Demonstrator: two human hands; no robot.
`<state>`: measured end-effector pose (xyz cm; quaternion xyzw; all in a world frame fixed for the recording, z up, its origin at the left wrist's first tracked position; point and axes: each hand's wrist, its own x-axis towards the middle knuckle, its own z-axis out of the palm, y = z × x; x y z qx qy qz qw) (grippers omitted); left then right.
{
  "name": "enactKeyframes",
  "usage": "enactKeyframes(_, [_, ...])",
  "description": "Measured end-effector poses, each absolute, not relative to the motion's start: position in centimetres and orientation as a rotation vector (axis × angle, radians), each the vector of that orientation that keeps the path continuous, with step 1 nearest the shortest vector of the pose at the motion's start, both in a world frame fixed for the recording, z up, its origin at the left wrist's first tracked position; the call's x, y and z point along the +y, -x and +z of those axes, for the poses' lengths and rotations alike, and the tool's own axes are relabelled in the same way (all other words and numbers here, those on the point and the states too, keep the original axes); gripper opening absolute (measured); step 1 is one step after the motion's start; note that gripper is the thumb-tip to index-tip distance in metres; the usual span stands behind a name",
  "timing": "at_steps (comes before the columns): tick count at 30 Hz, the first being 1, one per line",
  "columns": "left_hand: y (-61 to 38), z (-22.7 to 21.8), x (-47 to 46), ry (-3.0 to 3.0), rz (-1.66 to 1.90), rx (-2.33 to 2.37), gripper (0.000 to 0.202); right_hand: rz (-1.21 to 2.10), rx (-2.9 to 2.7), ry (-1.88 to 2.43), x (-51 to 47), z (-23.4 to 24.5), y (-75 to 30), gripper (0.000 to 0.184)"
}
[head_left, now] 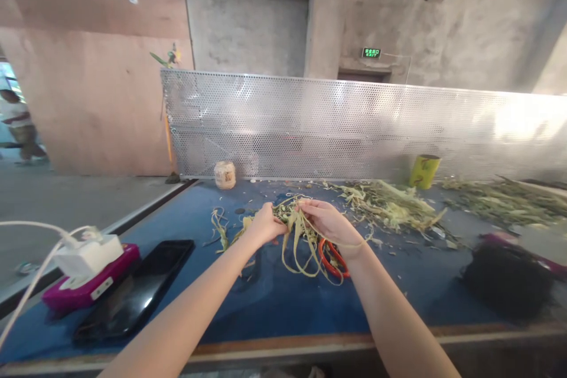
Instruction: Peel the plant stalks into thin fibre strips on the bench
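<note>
Both hands meet over the middle of the blue tabletop, around a loose bundle of dried plant strips. My left hand closes on the bundle's left side, thumb and fingers together. On the right, my right hand pinches the strips near their upper end. Long pale strips hang down in loops between the hands. Red-orange scissor handles lie on the table just below my right hand, their blades hidden. More dried scraps lie to the left of my left hand.
Piles of dried leaves spread at the right, near a yellow-green cup. A jar stands at the back. At left are a black phone and a magenta power strip. A perforated metal panel borders the table; a blurred dark object sits right.
</note>
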<state>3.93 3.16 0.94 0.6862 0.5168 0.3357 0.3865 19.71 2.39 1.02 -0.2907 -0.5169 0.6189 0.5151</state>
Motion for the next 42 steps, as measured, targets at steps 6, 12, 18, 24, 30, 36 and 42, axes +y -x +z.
enactKeyframes(6, [-2.0,1.9,0.6,-1.653,0.976,1.237,0.077,1.534,-1.329,0.794,2.1,0.1,-18.2,0.023])
enactKeyframes(12, [-2.2,0.6,0.4,-1.679,1.0,1.06,0.072,1.439,-1.277,0.831,2.2,0.0,-18.0,0.023])
enactKeyframes(18, [-2.1,-0.1,0.4,-1.687,1.028,0.96,0.067,1.247,-1.252,0.824,2.4,0.0,-17.5,0.021])
enactKeyframes(24, [-2.2,-0.1,0.2,-1.693,1.039,0.973,0.064,1.21,-1.294,0.844,2.1,-0.1,-17.5,0.02])
enactKeyframes(30, [-2.1,0.5,-0.1,-1.665,1.248,0.985,0.064,1.153,-1.34,0.847,1.6,0.1,-17.2,0.018])
enactKeyframes(36, [-1.9,0.4,0.1,-1.692,1.282,0.981,0.057,1.05,-1.388,0.811,1.5,0.1,-16.6,0.016])
enactKeyframes(42, [-2.0,0.4,0.0,-1.712,1.289,0.931,0.052,1.11,-1.399,0.821,1.9,-0.2,-16.8,0.036])
